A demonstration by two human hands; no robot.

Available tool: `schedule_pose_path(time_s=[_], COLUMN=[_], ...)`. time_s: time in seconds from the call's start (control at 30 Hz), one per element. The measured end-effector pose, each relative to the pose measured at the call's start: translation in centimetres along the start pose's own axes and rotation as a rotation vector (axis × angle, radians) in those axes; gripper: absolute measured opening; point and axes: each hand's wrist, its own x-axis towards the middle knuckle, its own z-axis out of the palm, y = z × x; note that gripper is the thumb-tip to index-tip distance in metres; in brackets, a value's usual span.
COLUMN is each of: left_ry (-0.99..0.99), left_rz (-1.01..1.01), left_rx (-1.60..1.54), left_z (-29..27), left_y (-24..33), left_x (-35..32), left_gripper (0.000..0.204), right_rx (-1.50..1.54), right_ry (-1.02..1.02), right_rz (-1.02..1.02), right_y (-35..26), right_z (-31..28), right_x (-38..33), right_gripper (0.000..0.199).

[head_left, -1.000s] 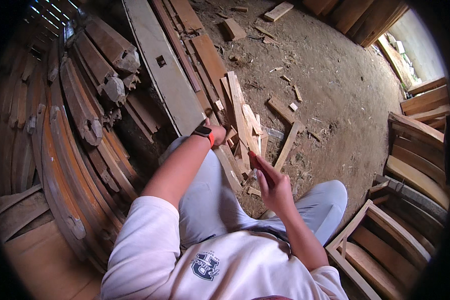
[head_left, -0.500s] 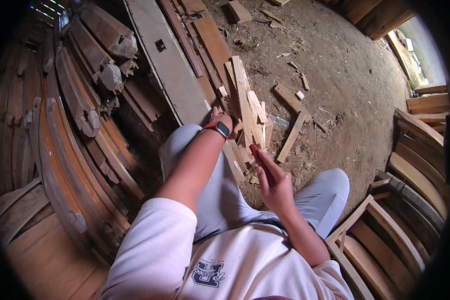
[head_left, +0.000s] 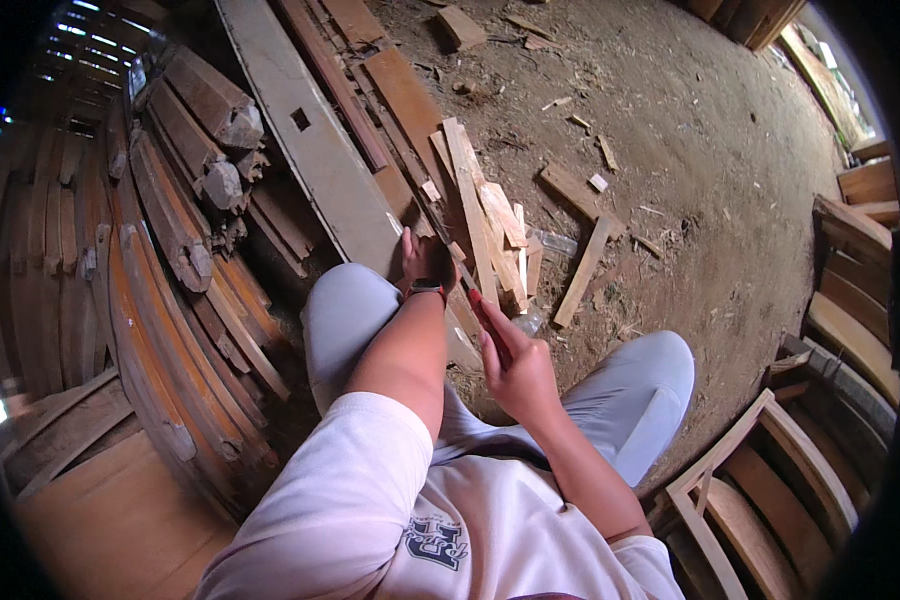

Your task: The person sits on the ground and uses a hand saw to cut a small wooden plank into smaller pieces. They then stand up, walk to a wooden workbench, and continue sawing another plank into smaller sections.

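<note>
My right hand (head_left: 523, 378) is closed round the red handle of a tool (head_left: 476, 298). The tool's thin blade points up and left toward the narrow wooden boards; its exact kind is hard to make out. My left hand (head_left: 430, 265), with a dark watch (head_left: 427, 286) at the wrist, lies over the boards beside the end of a long grey board (head_left: 365, 225). One finger is stretched out there, while the others are in shadow. Just right of the blade lies a heap of pale wood strips (head_left: 475, 205).
Curved timber beams (head_left: 160, 330) are stacked on the left. Curved wooden frames (head_left: 770, 470) stand at the lower right. Offcuts, such as a loose strip (head_left: 583, 275), and a clear plastic bottle (head_left: 557, 242) lie on the dirt floor (head_left: 710, 210).
My right hand and the red-handled tool have moved left, closer to my left hand, and the blade now shows. My left hand has shifted slightly left and down. The view has turned a little.
</note>
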Motion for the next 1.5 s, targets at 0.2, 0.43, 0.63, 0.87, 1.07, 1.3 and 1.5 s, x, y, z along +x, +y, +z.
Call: schedule_pose_path(time_s=[0.2,0.43,0.63,0.87,1.07,1.3,1.5], left_ry=[0.109,0.226,-0.095,-0.245,-0.193,-0.237,-0.041], left_rz=[0.095,0.138,0.013,-0.043,0.037,-0.014,0.042], left_rx=[0.078,0.026,-0.023,-0.04,-0.058,-0.137,-0.266], left_z=[-0.1,-0.4,-2.7,-3.8,-3.4,-4.7,-2.2], left_y=[-0.5,-0.2,1.2,1.0,1.1,1.0,0.1], left_x=[-0.8,0.0,0.5,0.8,0.9,0.5,0.4], left_gripper=[0.027,0.022,0.024,0.022,0.031,0.025,0.023], right_rx=[0.007,0.056,0.104,0.02,0.079,-0.024,-0.019], right_ry=[0.015,-0.019,-0.135,-0.11,-0.09,-0.154,-0.135], right_rz=[0.054,0.108,0.246,0.182,0.151,0.128,0.102], right_y=[0.9,1.7,2.4,-0.4,2.0,-1.2,2.1], right_z=[-0.7,-1.1,-2.4,-5.7,-1.9,-5.4,0.2], right_x=[0.2,1.5,1.9,-1.9,2.8,-2.4,2.7], right_gripper=[0.045,0.046,0.046,0.047,0.044,0.047,0.046])
